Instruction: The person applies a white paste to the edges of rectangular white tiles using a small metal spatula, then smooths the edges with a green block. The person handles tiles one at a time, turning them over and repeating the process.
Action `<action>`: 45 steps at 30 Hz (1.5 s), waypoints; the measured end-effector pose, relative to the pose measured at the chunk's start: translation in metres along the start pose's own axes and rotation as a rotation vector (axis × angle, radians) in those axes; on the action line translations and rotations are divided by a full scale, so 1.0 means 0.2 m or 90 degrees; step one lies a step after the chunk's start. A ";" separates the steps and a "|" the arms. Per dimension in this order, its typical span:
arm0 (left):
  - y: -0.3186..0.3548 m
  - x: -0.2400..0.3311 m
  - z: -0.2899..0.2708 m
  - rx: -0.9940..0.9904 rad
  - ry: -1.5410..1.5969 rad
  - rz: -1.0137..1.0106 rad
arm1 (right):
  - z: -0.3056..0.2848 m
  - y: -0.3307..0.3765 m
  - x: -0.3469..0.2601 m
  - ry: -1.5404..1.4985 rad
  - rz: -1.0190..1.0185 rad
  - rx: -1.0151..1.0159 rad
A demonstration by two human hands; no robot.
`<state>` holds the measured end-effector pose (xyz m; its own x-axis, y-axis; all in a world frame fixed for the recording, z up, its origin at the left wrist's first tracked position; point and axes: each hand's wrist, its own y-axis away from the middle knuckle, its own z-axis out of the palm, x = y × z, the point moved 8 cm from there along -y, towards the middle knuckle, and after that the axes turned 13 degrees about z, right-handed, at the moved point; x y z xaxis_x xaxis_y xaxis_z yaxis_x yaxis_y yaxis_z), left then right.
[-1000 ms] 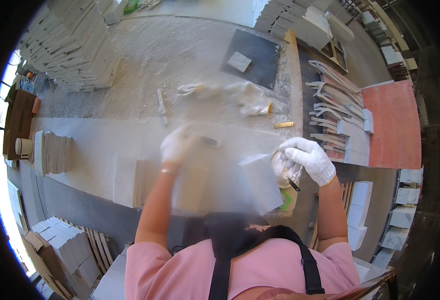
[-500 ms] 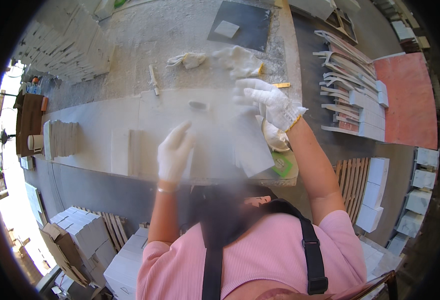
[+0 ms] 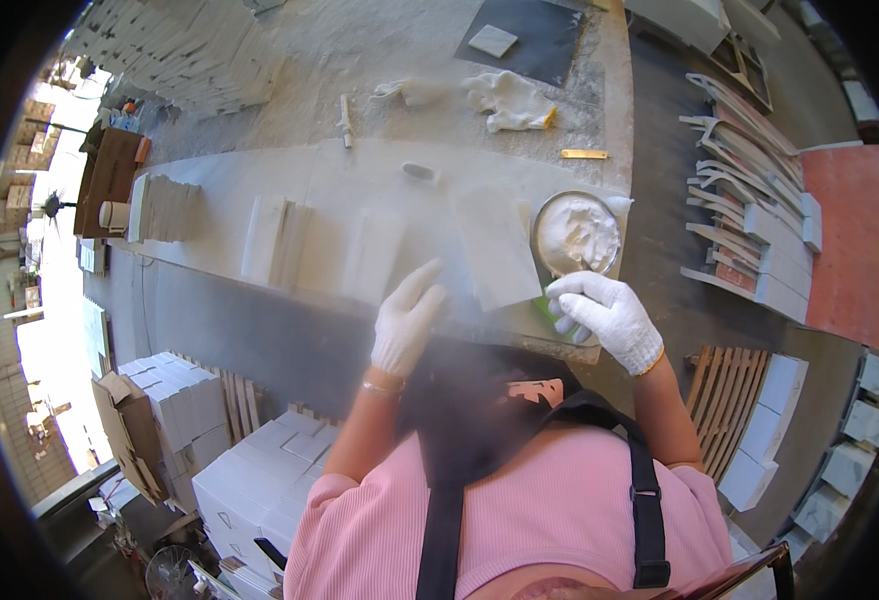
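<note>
My left hand (image 3: 407,325), in a white glove, hovers by the table's front edge, fingers stretched and apart, with nothing visible in it. Close to its fingertips lies a pale flat tile (image 3: 372,255), blurred by haze. My right hand (image 3: 612,318), gloved too, is at the near rim of a round bowl of white, creamy-looking material (image 3: 582,232). Its fingers are loosely bent and apart, over a green piece (image 3: 550,308) at the table corner. Left of the bowl, a larger white tile (image 3: 497,255) lies flat. A small grey oval block (image 3: 420,172) rests farther back.
Stacked pale tiles (image 3: 278,242) stand on the table's left part. Farther back lie a white stick (image 3: 347,122), loose gloves (image 3: 510,102), a yellow strip (image 3: 585,154) and a dark sheet (image 3: 535,50) bearing a small tile. White boxes (image 3: 260,480) and a wooden pallet (image 3: 725,405) flank me.
My right hand has come nearer to me, uncovering the bowl. My left hand stays near the table's front edge. The view has shifted, so the surroundings appear moved.
</note>
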<state>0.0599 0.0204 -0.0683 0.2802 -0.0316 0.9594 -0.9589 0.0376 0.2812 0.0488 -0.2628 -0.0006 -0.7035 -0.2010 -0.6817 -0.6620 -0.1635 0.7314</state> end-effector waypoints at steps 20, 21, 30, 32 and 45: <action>-0.19 0.06 0.10 -0.256 0.107 -0.054 | 0.15 0.02 0.11 0.096 -0.113 0.261; -0.19 0.06 0.10 -0.261 0.101 -0.061 | 0.17 0.03 0.11 0.106 -0.117 0.258; -0.24 0.07 0.09 -0.300 0.077 -0.108 | 0.17 0.02 0.09 0.162 -0.072 0.226; -0.23 0.11 0.12 -0.299 0.013 -0.039 | 0.16 0.01 0.03 0.195 -0.084 0.228; -0.19 0.16 0.11 -0.204 -0.158 -0.004 | -0.09 -0.12 -0.38 0.177 -0.263 0.409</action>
<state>0.1038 -0.0033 -0.0482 0.2295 -0.2710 0.9348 -0.8833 0.3454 0.3170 0.1224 -0.2606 0.0330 -0.3353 -0.4917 -0.8036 -0.9329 0.2924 0.2104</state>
